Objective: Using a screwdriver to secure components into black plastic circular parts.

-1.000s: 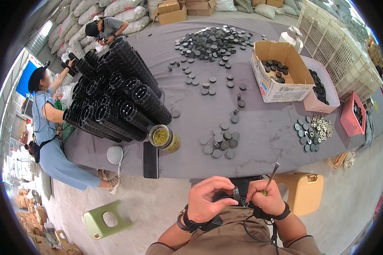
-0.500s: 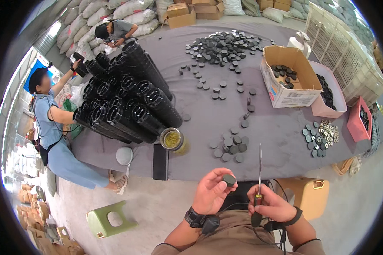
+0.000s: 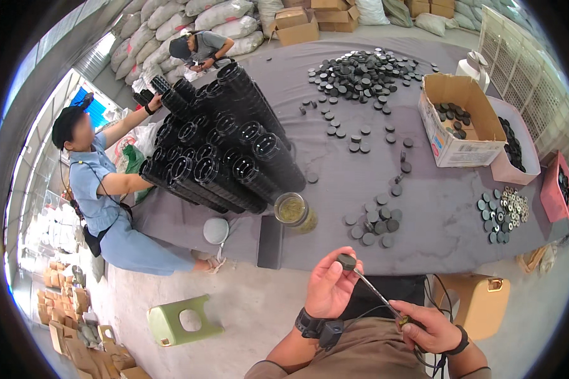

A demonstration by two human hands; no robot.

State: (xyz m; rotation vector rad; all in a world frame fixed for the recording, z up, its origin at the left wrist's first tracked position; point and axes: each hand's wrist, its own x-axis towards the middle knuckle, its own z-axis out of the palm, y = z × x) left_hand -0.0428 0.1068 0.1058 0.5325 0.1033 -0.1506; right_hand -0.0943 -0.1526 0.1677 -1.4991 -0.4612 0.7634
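My left hand (image 3: 330, 287) holds a small black round disc (image 3: 346, 261) between its fingertips, just below the table's near edge. My right hand (image 3: 428, 324) grips the handle of a thin screwdriver (image 3: 376, 292), and its tip points up and left into the disc. Both hands sit over my lap. On the grey table (image 3: 442, 208) just above them lies a small cluster of black discs (image 3: 374, 218).
A glass jar (image 3: 293, 210) and a dark flat phone (image 3: 270, 242) lie near the table's front edge. Stacked black tubes (image 3: 221, 151) fill the left side, with a person (image 3: 101, 189) behind them. A cardboard box (image 3: 458, 126), pink trays (image 3: 518, 148) and a large disc pile (image 3: 360, 69) lie farther off. A green stool (image 3: 182, 321) stands on the floor.
My left hand has taken a black disc and raised it. My right hand has swung the screwdriver from upright to slanting left, its tip now at the disc.
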